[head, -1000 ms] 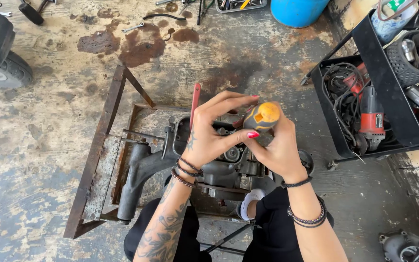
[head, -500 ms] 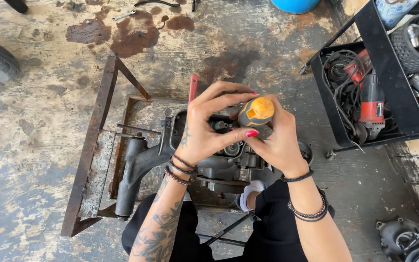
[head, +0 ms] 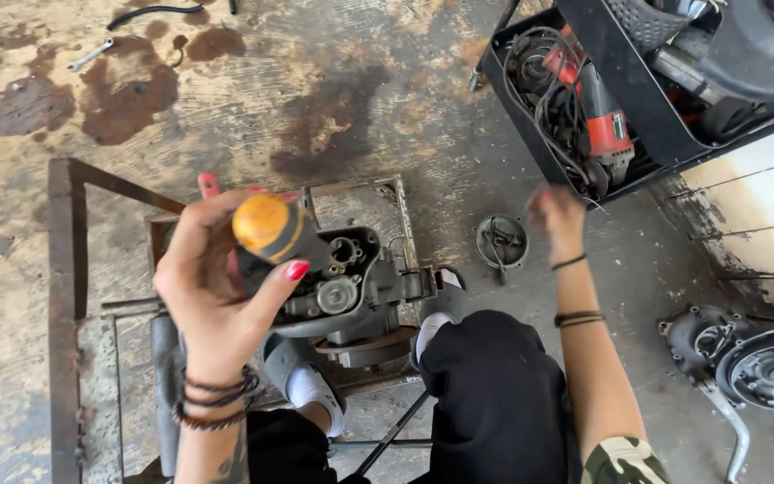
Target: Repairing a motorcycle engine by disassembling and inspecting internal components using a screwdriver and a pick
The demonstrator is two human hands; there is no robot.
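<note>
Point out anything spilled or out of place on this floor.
Dark stains spread over the concrete floor at upper left, like spilled oil. A wrench lies loose beside them, and a round cover sits on the floor beside the engine.

The left hand [head: 226, 278] is raised, fingers curled closed with the thumb pressed in, wrist bent back, while the right hand [head: 557, 220] stretches forward on a straight arm, blurred, its fingers unclear.
</note>
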